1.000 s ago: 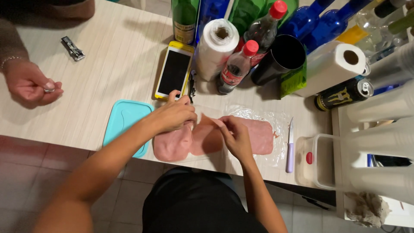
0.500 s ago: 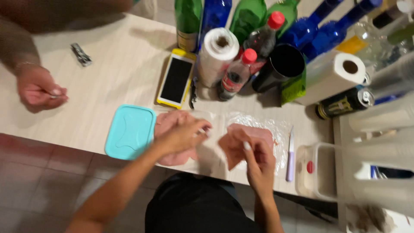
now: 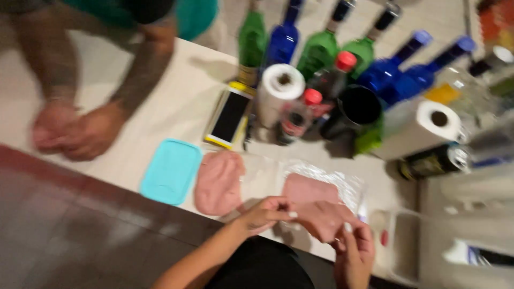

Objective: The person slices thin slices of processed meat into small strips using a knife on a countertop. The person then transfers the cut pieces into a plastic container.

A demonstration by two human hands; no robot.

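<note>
Low in the frame, the left hand (image 3: pixel 266 213) and right hand (image 3: pixel 354 250) pinch a pink slice (image 3: pixel 323 218) over the pale counter (image 3: pixel 176 112). Bottles (image 3: pixel 321 51) crowd the top; dark red floor tiles (image 3: pixel 64 219) fill lower left.

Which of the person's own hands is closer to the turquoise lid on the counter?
Left. The left hand pinches a pink slice not far right of the turquoise lid; the right hand is farther right, at the slice's other edge.

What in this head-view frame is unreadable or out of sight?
- Other person's hands: motion blur hides what they hold.
- Right hand: blurred, so its grip on the pink slice is unclear.
- White container: blurred; contents unclear.
- Bottles: tops cut by the upper edge.
</note>
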